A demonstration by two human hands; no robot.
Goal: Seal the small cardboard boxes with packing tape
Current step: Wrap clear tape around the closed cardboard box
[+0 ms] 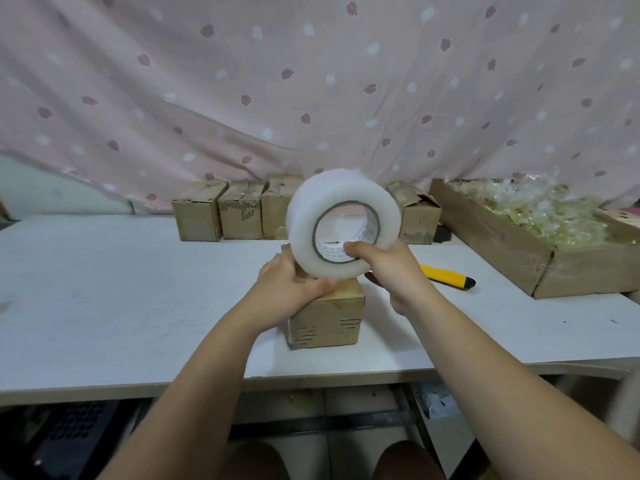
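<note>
A roll of clear packing tape [332,216] is held just above a small cardboard box [329,317], which is set on the worktop [138,289]. The roll is gripped on its outer face by the curled left hand [291,285], and its core is hooked by the fingers of the right hand [388,268]. A row of similar boxes [242,213] is lined up behind the box, and a yellow utility knife [446,276] is laid to its right.

Makeshift packing workspace: a white worktable [104,289] backed by a pink leaf-print sheet [311,81], holding a row of small cardboard boxes [239,213] and a carton [588,271] of cellophane-wrapped goods.
</note>
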